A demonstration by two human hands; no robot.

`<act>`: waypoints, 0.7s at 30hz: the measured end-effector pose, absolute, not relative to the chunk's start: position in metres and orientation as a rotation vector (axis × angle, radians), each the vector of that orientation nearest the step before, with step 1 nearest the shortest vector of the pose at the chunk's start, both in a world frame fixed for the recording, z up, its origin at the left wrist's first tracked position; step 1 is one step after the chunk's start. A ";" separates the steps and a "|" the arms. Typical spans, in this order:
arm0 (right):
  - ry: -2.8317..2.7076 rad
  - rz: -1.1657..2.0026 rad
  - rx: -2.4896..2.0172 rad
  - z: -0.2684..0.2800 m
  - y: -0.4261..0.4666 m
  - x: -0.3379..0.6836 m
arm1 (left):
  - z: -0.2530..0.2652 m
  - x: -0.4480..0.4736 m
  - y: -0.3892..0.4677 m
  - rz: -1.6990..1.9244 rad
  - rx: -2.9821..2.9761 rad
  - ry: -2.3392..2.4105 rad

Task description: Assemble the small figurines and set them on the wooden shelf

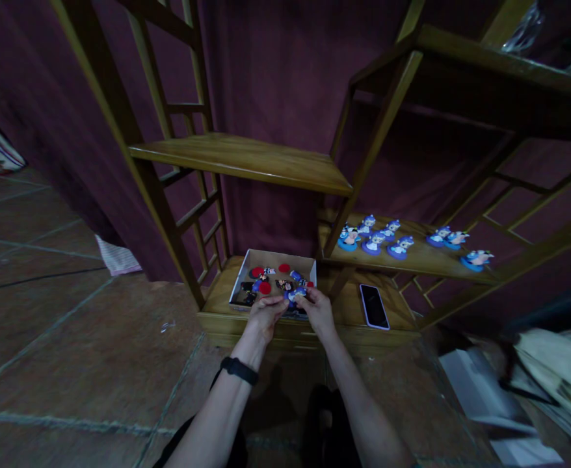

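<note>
Between the fingers of my left hand [266,314] and my right hand [319,311] is a small blue-and-white figurine [294,297]. Both hands are closed on it, just over the front edge of an open cardboard box [240,281]. Inside the box lie several more small figurines, some dark, with red round bases [284,268]. Part of the box's front wall is hidden behind my hands. On the shelf to the right stand several blue-and-white figurines [373,243] on purple or blue bases, and a pink-and-blue one [477,259] stands at the far right.
The box and a phone [374,306] with a pale purple case rest on the low wooden ledge. A wooden shelf board [241,156] juts out above the box, with an upright post [373,149] beside it. White boxes [485,387] and a pale bag [553,367] lie at the right.
</note>
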State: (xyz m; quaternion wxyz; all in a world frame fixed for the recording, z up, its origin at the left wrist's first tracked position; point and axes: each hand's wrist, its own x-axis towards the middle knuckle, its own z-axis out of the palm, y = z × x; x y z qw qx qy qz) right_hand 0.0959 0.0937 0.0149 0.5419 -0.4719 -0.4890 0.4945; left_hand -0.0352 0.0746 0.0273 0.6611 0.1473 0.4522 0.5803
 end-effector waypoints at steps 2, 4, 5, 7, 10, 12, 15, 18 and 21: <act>-1.190 1.150 -1.129 0.013 0.094 0.096 | 0.026 -0.035 0.075 1.307 0.332 1.010; -1.208 1.102 -1.151 0.010 0.094 0.095 | 0.026 -0.035 0.075 1.320 0.321 1.000; -1.212 1.082 -1.155 0.009 0.094 0.095 | 0.026 -0.034 0.075 1.327 0.319 0.988; -1.220 1.064 -1.142 0.008 0.094 0.094 | 0.028 -0.033 0.074 1.337 0.330 0.957; -1.240 1.078 -1.108 0.010 0.094 0.094 | 0.031 -0.032 0.073 1.336 0.354 0.939; -1.265 1.095 -1.110 0.011 0.093 0.094 | 0.033 -0.032 0.073 1.344 0.354 0.966; -1.282 1.136 -1.112 0.013 0.093 0.094 | 0.034 -0.033 0.074 1.371 0.342 1.000; -1.272 1.152 -1.109 0.014 0.094 0.095 | 0.033 -0.035 0.076 1.347 0.319 0.975; -1.334 1.134 -1.106 0.015 0.094 0.097 | 0.032 -0.036 0.077 1.292 0.313 0.950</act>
